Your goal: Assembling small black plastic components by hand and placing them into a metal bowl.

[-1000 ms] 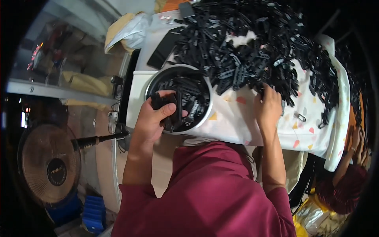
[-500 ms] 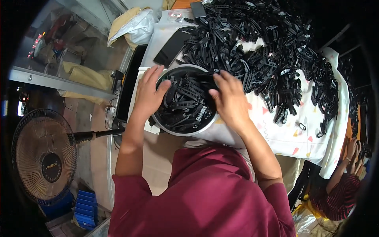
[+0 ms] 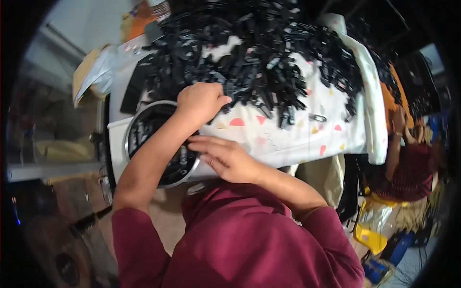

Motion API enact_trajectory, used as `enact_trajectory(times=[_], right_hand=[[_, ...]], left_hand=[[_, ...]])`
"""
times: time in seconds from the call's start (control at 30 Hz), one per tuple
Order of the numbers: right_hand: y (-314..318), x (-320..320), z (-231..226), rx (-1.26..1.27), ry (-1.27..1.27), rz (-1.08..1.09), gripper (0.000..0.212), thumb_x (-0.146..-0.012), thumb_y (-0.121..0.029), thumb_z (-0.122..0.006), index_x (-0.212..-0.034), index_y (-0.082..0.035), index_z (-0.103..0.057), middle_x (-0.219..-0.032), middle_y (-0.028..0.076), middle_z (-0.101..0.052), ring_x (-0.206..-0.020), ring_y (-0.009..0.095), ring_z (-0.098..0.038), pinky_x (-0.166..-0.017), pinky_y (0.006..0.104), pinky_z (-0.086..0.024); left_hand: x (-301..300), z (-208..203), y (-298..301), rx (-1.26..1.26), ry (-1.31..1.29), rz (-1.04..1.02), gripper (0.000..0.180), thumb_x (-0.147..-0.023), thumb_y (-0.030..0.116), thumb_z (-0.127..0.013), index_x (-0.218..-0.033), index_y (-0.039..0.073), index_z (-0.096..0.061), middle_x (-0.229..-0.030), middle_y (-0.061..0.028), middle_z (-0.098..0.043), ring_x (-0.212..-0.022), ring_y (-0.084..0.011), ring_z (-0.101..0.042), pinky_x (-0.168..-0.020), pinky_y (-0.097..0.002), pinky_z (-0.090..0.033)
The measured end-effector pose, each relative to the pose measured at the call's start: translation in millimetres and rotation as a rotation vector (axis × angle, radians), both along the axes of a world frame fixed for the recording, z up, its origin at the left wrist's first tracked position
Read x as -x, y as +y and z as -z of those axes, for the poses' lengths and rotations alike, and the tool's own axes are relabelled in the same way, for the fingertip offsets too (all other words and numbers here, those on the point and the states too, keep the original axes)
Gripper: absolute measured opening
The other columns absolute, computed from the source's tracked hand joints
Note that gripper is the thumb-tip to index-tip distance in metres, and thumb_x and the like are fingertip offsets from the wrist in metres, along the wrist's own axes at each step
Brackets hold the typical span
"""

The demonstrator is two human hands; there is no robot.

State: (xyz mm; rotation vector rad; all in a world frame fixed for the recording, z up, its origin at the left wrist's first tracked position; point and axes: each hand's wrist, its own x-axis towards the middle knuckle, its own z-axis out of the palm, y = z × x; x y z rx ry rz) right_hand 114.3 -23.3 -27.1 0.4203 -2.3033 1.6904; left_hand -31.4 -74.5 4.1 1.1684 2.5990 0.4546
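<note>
My left arm reaches across a round metal-rimmed bowl (image 3: 193, 171) holding small, long black plastic pieces (image 3: 180, 163). My left hand (image 3: 200, 102) is at the near edge of a big heap of similar black pieces (image 3: 259, 72); its back faces up and its thumb points right. The other fingers bend down out of sight, so any grip is hidden. Over the bowl's right rim lies my right hand (image 3: 230, 159), open, fingers stretched to the left and thumb apart, with nothing visible in it. Motion blurs the pieces.
The heap covers much of a white patterned cloth (image 3: 288, 139), rolled up at its right edge. One small light-coloured piece (image 3: 317, 117) lies apart. A dark flat device (image 3: 133, 89) sits behind the bowl. Another person (image 3: 408, 165) works at far right, near a yellow stool (image 3: 372, 237).
My view has swung to the right. My left hand has left the bowl's left rim and crossed over to the heap. My right hand has come down nearer me at the bowl's right rim.
</note>
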Motion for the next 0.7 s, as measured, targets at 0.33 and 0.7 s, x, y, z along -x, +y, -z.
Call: enact_trajectory(times=[0.33,0.7], right_hand=[[141.7,-56.7,53.2,-0.498,-0.589,1.069,0.026,-0.075,-0.020,-0.063,-0.090,0.001,-0.056,-0.083,0.023,-0.059,-0.077,0.039,-0.058,-0.068,0.0437,-0.046],[274.9,-70.6,-50.0,0.622,0.249,0.995,0.015,-0.084,-0.008,-0.052,-0.096,0.002,-0.054,-0.069,0.006,-0.056,-0.056,0.014,-0.057,-0.049,0.0241,-0.046]], left_hand=[[0.5,39.1,30.1,0.012,0.151,0.065,0.031,-0.073,0.033,-0.064,-0.072,0.002,-0.060,-0.071,-0.0194,-0.060,-0.071,-0.0380,-0.059,-0.061,-0.0472,-0.045],[-5.3,34.4,35.2,0.159,0.229,0.016,0.029,-0.070,0.031,-0.068,-0.071,0.003,-0.061,-0.072,-0.0175,-0.062,-0.074,-0.0350,-0.061,-0.064,-0.0417,-0.047]])
